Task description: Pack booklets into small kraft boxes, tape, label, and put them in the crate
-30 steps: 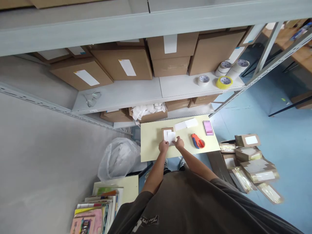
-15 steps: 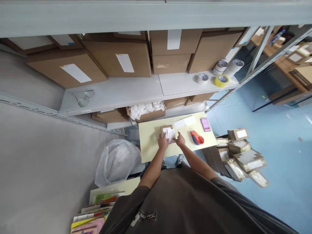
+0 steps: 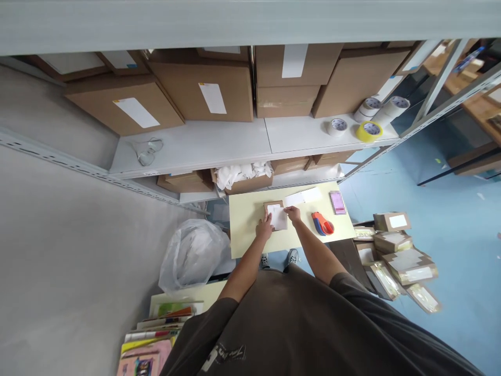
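Observation:
A small brown cardboard box [image 3: 266, 204] lies on the pale yellow table, with a white label [image 3: 279, 219] over most of its top. My left hand [image 3: 265, 227] rests at the box's left side, fingers stretched out and touching the label's left edge. Fingers of my right hand [image 3: 293, 213] pinch the label's upper right corner. Right of my hands is an orange and blue tape dispenser [image 3: 322, 223]. White label sheets [image 3: 303, 197] lie behind my right hand, and a pinkish-purple pack [image 3: 337, 202] is near the table's right end.
Ahead, a grey shelf [image 3: 219, 138] holds large cartons [image 3: 203, 91], tape rolls [image 3: 368, 131] and glasses [image 3: 146, 152]. Left of the table [image 3: 242, 237] stands a clear plastic bag [image 3: 191, 256]. Packed parcels [image 3: 407, 261] are heaped at right. Flat colourful packages [image 3: 156, 334] lie lower left.
My right hand has shifted up to the label's upper right corner and its fingers have closed there. My left hand stays at the box's left side. The camera view has shifted slightly.

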Demonstrator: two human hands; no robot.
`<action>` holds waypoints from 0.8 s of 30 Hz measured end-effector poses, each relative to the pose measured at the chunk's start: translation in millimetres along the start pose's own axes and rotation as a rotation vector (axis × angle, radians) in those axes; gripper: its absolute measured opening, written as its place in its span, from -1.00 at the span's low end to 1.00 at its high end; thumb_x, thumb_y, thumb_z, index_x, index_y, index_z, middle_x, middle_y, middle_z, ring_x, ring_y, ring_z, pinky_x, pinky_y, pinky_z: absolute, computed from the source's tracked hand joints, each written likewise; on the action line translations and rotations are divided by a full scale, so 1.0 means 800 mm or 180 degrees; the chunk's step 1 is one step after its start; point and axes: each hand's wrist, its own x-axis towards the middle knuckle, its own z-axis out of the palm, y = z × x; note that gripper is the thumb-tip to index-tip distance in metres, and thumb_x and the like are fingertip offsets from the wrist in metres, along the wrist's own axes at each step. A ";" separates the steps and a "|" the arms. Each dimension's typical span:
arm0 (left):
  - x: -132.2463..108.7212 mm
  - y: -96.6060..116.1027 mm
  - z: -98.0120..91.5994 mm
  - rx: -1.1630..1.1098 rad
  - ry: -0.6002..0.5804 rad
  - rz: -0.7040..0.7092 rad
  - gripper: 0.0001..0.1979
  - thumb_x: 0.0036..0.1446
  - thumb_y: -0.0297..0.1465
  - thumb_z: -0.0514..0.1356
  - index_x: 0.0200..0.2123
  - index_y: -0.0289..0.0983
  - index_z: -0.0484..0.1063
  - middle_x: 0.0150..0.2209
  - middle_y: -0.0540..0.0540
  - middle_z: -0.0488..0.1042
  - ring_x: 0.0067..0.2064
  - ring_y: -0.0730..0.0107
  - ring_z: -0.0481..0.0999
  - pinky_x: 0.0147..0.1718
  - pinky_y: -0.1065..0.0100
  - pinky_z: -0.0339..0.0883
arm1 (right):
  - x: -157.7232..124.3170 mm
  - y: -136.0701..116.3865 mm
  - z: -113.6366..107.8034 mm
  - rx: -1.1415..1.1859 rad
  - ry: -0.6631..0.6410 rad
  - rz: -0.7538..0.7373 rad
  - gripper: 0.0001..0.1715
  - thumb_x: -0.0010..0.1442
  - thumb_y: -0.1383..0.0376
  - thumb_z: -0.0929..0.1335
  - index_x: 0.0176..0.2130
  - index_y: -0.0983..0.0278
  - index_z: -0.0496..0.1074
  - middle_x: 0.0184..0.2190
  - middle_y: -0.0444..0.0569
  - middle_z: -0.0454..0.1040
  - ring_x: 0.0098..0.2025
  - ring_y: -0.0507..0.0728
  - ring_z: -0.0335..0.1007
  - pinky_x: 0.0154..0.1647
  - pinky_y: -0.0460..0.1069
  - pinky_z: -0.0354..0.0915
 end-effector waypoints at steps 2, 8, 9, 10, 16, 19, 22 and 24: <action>0.000 0.002 -0.001 -0.0014 0.0015 -0.0042 -0.20 0.32 -0.24 0.17 0.57 0.10 0.04 0.63 0.06 -0.15 0.41 -0.21 0.26 0.25 -0.13 0.37 | -0.001 -0.004 -0.004 0.0143 -0.0141 -0.0101 -0.61 -0.04 -0.05 0.49 -0.46 0.20 0.48 -0.45 -0.08 0.57 -0.32 0.15 0.38 -0.19 0.04 0.33; -0.006 0.007 -0.008 0.0025 0.0125 -0.0111 -0.21 0.30 -0.23 0.21 0.56 0.06 0.11 0.62 0.03 -0.09 0.30 -0.14 0.39 0.20 -0.04 0.41 | -0.035 -0.001 -0.023 0.0587 -0.0816 -0.0454 -0.51 -0.11 -0.12 0.56 -0.47 0.19 0.48 -0.45 -0.11 0.55 -0.31 0.14 0.38 -0.16 0.04 0.32; -0.006 0.008 -0.009 0.0064 0.0116 -0.0118 -0.20 0.29 -0.24 0.20 0.56 0.06 0.10 0.62 0.03 -0.09 0.29 -0.13 0.40 0.19 -0.03 0.41 | -0.041 0.000 -0.025 0.0616 -0.0853 -0.0427 -0.49 -0.11 -0.14 0.57 -0.47 0.19 0.47 -0.46 -0.11 0.55 -0.32 0.14 0.38 -0.18 0.04 0.32; -0.007 0.010 -0.010 0.0098 0.0110 -0.0120 -0.20 0.29 -0.25 0.20 0.56 0.06 0.10 0.62 0.04 -0.08 0.29 -0.12 0.40 0.19 -0.02 0.41 | -0.046 0.000 -0.027 0.0656 -0.0857 -0.0406 -0.47 -0.12 -0.15 0.57 -0.47 0.19 0.47 -0.46 -0.11 0.55 -0.33 0.14 0.38 -0.19 0.04 0.32; -0.001 0.020 -0.010 0.0108 0.0175 -0.0183 -0.21 0.28 -0.23 0.19 0.55 0.09 0.10 0.62 0.06 -0.09 0.31 -0.15 0.36 0.20 -0.06 0.40 | -0.072 0.002 -0.046 0.0786 -0.1004 -0.0469 -0.44 -0.11 -0.18 0.59 -0.45 0.21 0.51 -0.47 -0.13 0.53 -0.36 0.11 0.35 -0.22 0.03 0.30; 0.004 0.025 -0.007 0.0124 0.0127 -0.0264 -0.20 0.29 -0.19 0.22 0.55 0.11 0.11 0.62 0.04 -0.09 0.35 -0.17 0.32 0.22 -0.07 0.37 | -0.085 -0.004 -0.059 0.0859 -0.1048 -0.0463 -0.44 -0.09 -0.17 0.61 -0.43 0.20 0.52 -0.50 -0.16 0.48 -0.37 0.11 0.33 -0.22 0.03 0.31; 0.006 0.024 -0.005 0.0003 0.0161 -0.0249 -0.19 0.27 -0.16 0.29 0.53 0.07 0.16 0.62 -0.02 -0.09 0.38 -0.22 0.29 0.25 -0.09 0.34 | -0.086 -0.022 -0.075 0.0927 -0.0992 -0.0587 -0.49 0.00 -0.15 0.60 -0.36 0.19 0.55 -0.44 -0.12 0.52 -0.31 0.13 0.37 -0.20 0.04 0.34; 0.005 0.019 -0.008 -0.0252 0.0246 -0.0101 -0.23 0.24 -0.18 0.33 0.49 0.01 0.27 0.61 -0.07 -0.03 0.41 -0.23 0.25 0.30 -0.11 0.30 | -0.077 -0.036 -0.083 0.0964 -0.0999 -0.0690 -0.51 0.05 -0.13 0.58 -0.32 0.19 0.57 -0.36 -0.08 0.57 -0.25 0.16 0.41 -0.17 0.05 0.37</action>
